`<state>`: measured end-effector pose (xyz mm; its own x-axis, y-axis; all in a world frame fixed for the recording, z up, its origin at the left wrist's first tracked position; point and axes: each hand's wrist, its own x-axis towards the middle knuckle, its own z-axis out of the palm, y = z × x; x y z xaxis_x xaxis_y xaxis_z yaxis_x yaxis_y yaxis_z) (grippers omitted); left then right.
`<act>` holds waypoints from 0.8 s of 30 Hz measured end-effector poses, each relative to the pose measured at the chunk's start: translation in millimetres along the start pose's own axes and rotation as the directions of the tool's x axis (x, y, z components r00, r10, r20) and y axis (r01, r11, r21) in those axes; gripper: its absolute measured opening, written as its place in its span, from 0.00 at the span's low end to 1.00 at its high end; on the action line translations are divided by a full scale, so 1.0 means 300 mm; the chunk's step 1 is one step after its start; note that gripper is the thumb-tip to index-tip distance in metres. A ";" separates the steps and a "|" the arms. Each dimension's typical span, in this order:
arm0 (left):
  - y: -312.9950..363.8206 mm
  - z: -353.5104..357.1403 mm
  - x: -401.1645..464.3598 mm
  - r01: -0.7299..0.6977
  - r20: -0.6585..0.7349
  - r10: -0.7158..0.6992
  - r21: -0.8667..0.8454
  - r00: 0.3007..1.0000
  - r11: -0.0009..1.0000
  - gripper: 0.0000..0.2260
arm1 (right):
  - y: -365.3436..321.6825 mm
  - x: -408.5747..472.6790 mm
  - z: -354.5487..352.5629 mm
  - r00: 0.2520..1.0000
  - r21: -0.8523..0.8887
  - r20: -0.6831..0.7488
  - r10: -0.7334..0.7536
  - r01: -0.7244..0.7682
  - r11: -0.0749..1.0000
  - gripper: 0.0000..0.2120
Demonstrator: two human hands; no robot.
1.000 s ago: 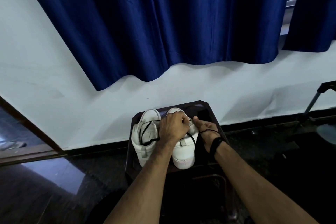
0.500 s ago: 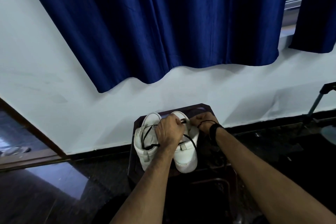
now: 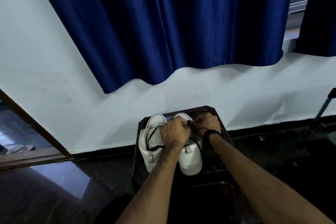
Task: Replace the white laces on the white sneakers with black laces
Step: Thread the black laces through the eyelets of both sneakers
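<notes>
Two white sneakers stand side by side on a small dark table (image 3: 221, 132), heels towards me. The left sneaker (image 3: 151, 143) has a loose black lace (image 3: 151, 133) looped over its opening. My left hand (image 3: 175, 132) lies curled over the top of the right sneaker (image 3: 190, 160) and hides its eyelets. My right hand (image 3: 207, 122) is beside it, fingers curled, and both hands pinch a black lace (image 3: 195, 141) between them near the front of that shoe. That lace trails over my right wrist, which wears a black band.
The table stands against a white wall under a dark blue curtain (image 3: 163, 23). A dark glossy floor (image 3: 54, 187) surrounds it, a brown door frame (image 3: 32, 129) is at the left, and a metal stand leg (image 3: 325, 107) rises at the far right.
My right hand moved forward and left from beside the right sneaker's heel to its front, meeting my left hand. The left hand shifted slightly forward on the shoe.
</notes>
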<state>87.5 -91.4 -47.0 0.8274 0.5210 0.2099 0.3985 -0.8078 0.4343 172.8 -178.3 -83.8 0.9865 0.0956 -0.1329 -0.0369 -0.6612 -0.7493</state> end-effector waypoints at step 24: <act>-0.018 0.068 0.034 -0.226 -0.045 0.242 0.229 0.969 0.947 0.12 | 0.138 0.042 0.039 0.980 0.536 0.197 0.042 -0.143 0.832 0.14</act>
<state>101.8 -87.3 -65.2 0.8806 0.3221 0.3476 0.2814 -0.9456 0.1632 181.8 -195.7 -124.1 0.9333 0.2126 -0.2893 -0.2577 -0.1644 -0.9521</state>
